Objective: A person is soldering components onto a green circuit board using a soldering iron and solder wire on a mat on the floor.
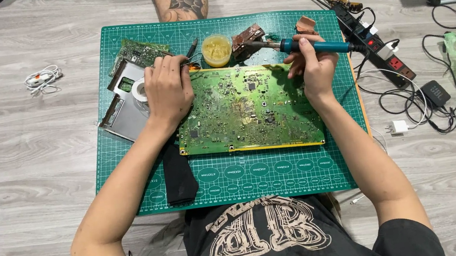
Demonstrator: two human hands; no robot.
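Right hand [310,67] clamped on soldering iron [312,46], left hand [167,89] pinching solder wire [189,61] over circuit board [249,110]; soldering midway, board unfinished.

A home room turned into an improvised electronics repair spot is shown. Work is done on the grey wood-plank floor [12,172], where a green gridded cutting mat [259,177] is laid. A black power strip with red switches [380,51], tangled black cables [416,100] and a white plug charger [398,127] are spread right of the fingers.
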